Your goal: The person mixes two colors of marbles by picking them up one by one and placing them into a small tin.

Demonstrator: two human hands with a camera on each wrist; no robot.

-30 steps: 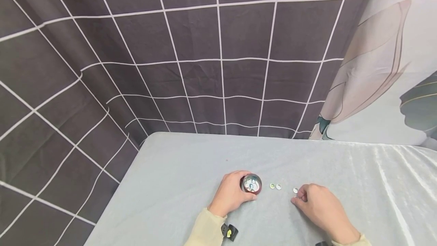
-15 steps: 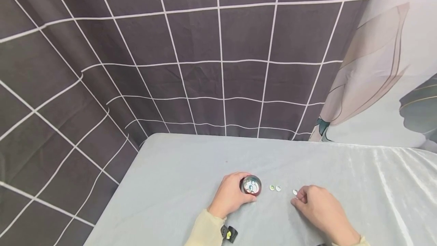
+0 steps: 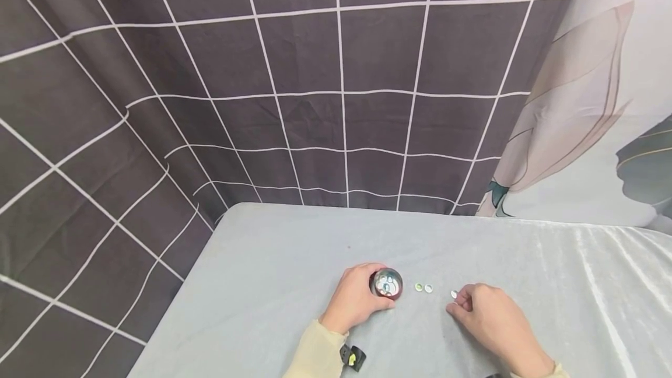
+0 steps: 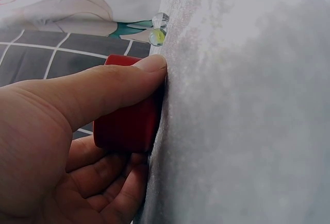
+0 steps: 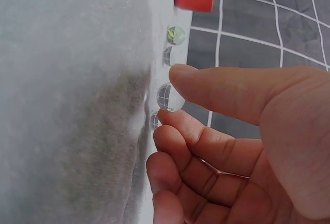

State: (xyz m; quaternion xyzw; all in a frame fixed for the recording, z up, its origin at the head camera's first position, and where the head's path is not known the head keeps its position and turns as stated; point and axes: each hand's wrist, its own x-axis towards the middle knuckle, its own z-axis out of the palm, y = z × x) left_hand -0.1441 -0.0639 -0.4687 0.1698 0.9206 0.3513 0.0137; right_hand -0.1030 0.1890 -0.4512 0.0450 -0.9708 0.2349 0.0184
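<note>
My left hand [image 3: 353,298] grips a small round red cup [image 3: 387,283] on the cloth, thumb on the near side and fingers behind. Several shiny round shapes show inside it in the head view. The cup's smooth red wall [image 4: 126,126] fills the grip in the left wrist view. With thumb and index finger, my right hand [image 3: 493,319] pinches a clear glass marble [image 5: 169,97], its other fingers curled beneath. A second clear marble [image 3: 454,294] lies right by those fingertips. Between the hands, a green-and-clear marble [image 3: 418,287] and a clear marble [image 3: 428,288] sit side by side.
Pale velvety cloth [image 3: 283,249] covers the table, with creases at the right. Behind it hangs a dark curtain [image 3: 294,127] with a white grid, and a light leaf-patterned curtain [image 3: 583,133] hangs at the right.
</note>
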